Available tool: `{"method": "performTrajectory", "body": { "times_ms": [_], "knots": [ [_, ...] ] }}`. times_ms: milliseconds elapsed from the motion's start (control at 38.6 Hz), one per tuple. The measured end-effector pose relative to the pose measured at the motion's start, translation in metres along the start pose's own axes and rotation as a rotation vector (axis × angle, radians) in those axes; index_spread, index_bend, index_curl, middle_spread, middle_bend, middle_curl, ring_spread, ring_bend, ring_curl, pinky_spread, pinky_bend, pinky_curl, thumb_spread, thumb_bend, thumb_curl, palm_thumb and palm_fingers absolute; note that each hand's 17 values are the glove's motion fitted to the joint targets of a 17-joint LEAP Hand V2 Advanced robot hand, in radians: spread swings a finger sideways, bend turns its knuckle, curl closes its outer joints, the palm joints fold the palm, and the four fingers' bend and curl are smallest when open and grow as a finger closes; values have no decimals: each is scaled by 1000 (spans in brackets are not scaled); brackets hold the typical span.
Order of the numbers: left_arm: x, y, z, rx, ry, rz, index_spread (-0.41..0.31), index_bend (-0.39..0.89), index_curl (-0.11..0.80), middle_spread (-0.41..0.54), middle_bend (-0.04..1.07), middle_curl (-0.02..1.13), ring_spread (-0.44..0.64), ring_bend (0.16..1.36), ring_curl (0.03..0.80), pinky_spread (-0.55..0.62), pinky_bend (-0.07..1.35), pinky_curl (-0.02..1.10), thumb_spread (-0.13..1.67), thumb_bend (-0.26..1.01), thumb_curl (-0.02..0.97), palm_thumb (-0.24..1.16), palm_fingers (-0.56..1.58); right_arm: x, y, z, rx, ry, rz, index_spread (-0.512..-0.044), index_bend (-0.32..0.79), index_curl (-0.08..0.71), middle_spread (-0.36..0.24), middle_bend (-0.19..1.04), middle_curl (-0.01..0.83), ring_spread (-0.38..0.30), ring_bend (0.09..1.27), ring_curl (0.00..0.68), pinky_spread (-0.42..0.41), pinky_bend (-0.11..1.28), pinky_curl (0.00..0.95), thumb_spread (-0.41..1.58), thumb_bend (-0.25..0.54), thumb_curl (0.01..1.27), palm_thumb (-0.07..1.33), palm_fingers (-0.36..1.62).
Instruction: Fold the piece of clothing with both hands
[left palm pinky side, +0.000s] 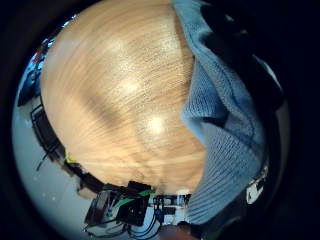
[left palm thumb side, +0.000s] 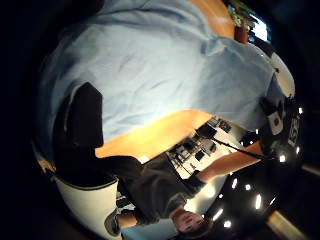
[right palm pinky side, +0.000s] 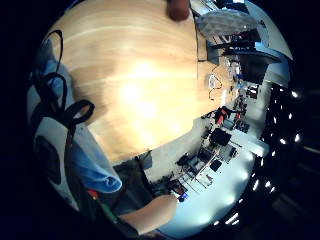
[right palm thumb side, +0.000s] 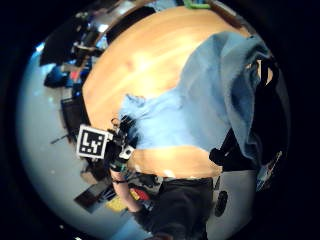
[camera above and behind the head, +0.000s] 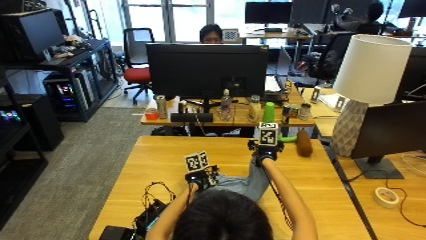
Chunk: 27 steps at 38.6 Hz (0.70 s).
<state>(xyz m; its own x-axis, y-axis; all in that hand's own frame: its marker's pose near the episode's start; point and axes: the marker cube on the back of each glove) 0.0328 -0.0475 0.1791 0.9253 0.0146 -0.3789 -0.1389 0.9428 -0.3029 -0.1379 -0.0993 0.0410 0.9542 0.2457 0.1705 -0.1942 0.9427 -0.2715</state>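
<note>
Both gloved hands lift a soft blue garment (camera above and behind the head: 247, 183) off the wooden table (camera above and behind the head: 319, 190).
It looks light and floppy; the left hand (camera above and behind the head: 198, 178) and right hand (camera above and behind the head: 265, 152) pinch its edges, best held at corners.

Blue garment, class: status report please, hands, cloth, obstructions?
Left hand and right hand both grip the blue garment, lifted off the wooden table. Nothing in the way nearby.

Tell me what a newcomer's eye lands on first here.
A light blue garment is lifted off the wooden table, held between the left hand near the person and the right hand raised farther out. A big white lamp stands at the table's right edge.
</note>
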Motion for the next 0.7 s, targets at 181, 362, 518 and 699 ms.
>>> {"method": "performTrajectory", "body": {
  "times_ms": [181, 362, 518, 699],
  "knots": [
    [-7, 19, -36, 176, 139, 0, -102, 216, 357, 77, 153, 224, 137, 735, 307, 224, 639, 331, 1398, 36, 280, 497, 332, -54, 9, -14, 22, -7, -71, -246, 163, 423, -172, 368, 519, -259, 597, 460, -358, 571, 408, 260, -34, 709, 1024, 1295],
    [-29, 51, -100, 519, 6, -119, -92, 228, 388, 69, 150, 238, 87, 690, 308, 182, 589, 328, 1487, 27, 264, 460, 406, -137, 16, 2, -18, -96, -192, -247, 161, 428, -181, 347, 516, -259, 639, 470, -361, 565, 407, 255, -34, 715, 1021, 1308],
    [-40, 67, -127, 549, -10, -158, -84, 211, 402, 74, 142, 241, 82, 660, 308, 170, 566, 331, 1545, 19, 248, 423, 427, -193, 18, 41, -109, -147, -223, -243, 159, 431, -185, 347, 518, -257, 666, 475, -354, 557, 406, 257, -33, 720, 1022, 1304],
    [-47, 87, -129, 532, -44, -182, -73, 183, 410, 76, 134, 240, 85, 637, 309, 165, 553, 336, 1575, 15, 239, 399, 441, -238, 8, 98, -130, -265, -259, -235, 118, 414, -191, 370, 526, -263, 651, 468, -344, 577, 407, 270, -32, 725, 1024, 1251]
  ]
}}
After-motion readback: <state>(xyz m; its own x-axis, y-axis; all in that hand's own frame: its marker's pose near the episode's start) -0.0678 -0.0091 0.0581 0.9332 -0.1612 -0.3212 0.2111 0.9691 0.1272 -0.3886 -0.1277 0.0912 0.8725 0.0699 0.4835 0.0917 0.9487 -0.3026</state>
